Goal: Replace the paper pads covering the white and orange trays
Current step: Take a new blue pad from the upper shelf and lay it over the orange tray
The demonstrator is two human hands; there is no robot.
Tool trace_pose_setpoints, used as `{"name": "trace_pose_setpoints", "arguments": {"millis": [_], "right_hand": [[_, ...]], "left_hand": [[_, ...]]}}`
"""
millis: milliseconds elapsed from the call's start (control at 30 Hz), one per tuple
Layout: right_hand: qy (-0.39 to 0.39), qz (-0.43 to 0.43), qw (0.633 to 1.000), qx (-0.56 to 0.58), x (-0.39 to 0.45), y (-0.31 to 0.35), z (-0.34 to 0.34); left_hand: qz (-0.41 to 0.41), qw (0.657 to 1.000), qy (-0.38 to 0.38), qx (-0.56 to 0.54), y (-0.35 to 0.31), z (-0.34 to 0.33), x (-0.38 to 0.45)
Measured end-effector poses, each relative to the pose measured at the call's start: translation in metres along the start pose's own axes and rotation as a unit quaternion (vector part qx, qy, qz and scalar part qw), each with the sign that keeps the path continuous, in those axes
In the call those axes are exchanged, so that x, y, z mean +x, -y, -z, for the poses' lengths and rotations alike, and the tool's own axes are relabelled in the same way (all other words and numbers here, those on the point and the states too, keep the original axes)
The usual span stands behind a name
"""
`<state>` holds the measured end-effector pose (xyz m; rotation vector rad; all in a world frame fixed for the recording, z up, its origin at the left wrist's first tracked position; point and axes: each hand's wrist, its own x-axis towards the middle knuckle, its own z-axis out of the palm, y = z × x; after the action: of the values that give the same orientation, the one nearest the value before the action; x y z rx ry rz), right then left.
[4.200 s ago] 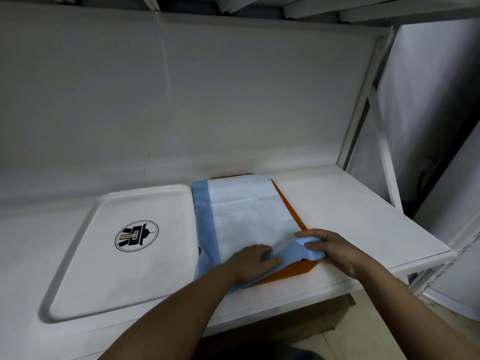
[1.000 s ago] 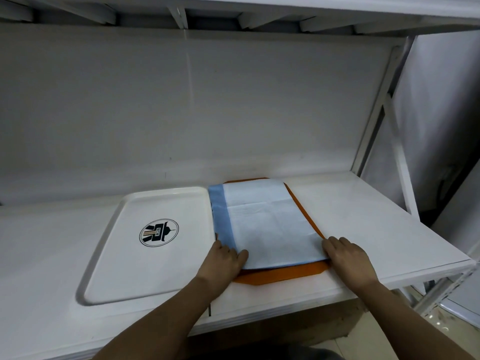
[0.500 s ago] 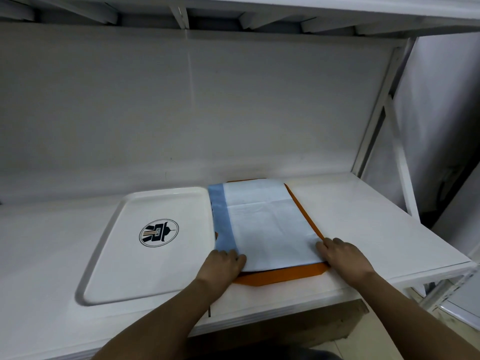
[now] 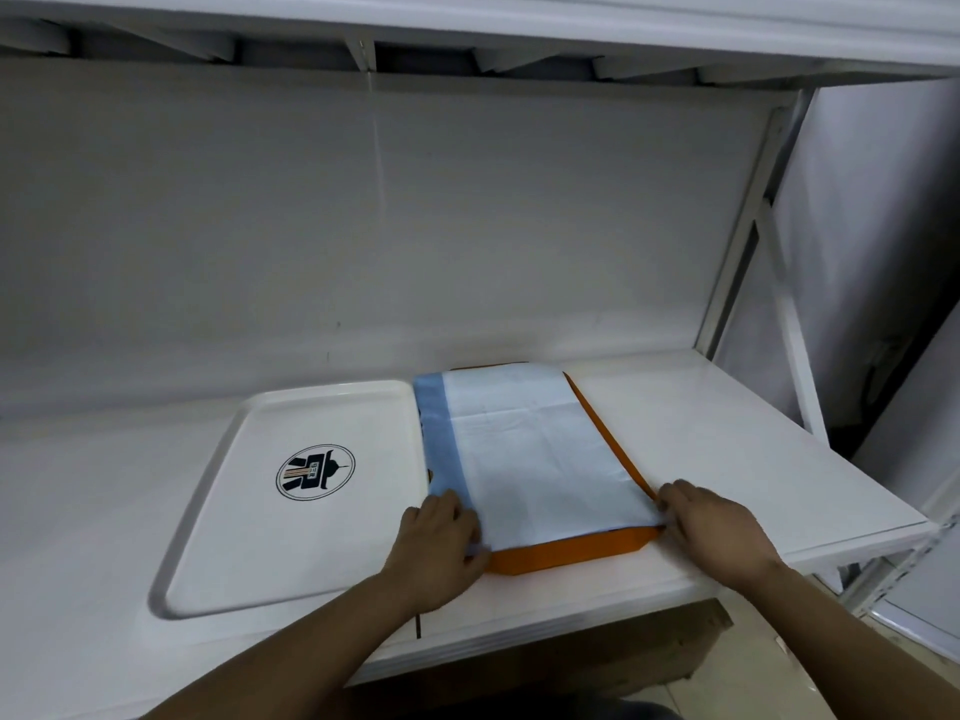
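Note:
An orange tray (image 4: 566,552) lies on the white shelf, nearly covered by a pale blue paper pad (image 4: 524,454) with a darker blue strip along its left side. My left hand (image 4: 439,545) grips the pad's near left corner. My right hand (image 4: 714,532) rests at the pad's near right corner, fingertips on the tray's edge; whether they pinch the pad I cannot tell. To the left sits a bare white tray (image 4: 218,511) with a round black logo (image 4: 315,472); nothing covers it.
The white shelf (image 4: 727,459) has bare surface to the right of the orange tray, ending at a front edge close to my wrists. A back wall, an upper shelf and a slanted white upright (image 4: 769,262) at the right enclose the space.
4.2 s ago the pad's near edge was folded up between my hands; it now lies flat. Over the last second both hands shifted slightly along the near corners.

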<state>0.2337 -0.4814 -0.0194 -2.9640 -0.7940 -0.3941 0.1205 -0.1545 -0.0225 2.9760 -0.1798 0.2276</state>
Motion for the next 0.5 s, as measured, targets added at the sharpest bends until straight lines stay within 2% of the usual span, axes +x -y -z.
{"name": "trace_pose_setpoints", "arguments": {"millis": [67, 100, 167, 267, 367, 500], "right_hand": [[-0.041, -0.096, 0.994, 0.039, 0.011, 0.011, 0.005], [-0.053, -0.127, 0.989, 0.055, 0.019, 0.017, 0.004], [-0.034, -0.117, 0.990, 0.065, 0.034, 0.034, 0.001], [0.078, -0.056, 0.991, 0.091, 0.054, 0.059, -0.008], [0.193, -0.048, 0.970, 0.136, 0.073, 0.065, -0.022], [0.269, -0.062, 0.953, 0.127, 0.077, 0.056, -0.036]], "left_hand": [[0.013, 0.998, -0.066, -0.014, -0.010, -0.001, 0.012], [0.033, 0.998, -0.051, -0.025, -0.017, 0.001, 0.020], [0.064, 0.997, 0.012, -0.036, -0.029, 0.001, 0.034], [0.092, 0.992, 0.084, -0.035, -0.036, -0.015, 0.053], [0.146, 0.980, 0.135, -0.027, -0.025, -0.033, 0.069], [0.128, 0.973, 0.189, -0.033, -0.015, -0.045, 0.074]]}}
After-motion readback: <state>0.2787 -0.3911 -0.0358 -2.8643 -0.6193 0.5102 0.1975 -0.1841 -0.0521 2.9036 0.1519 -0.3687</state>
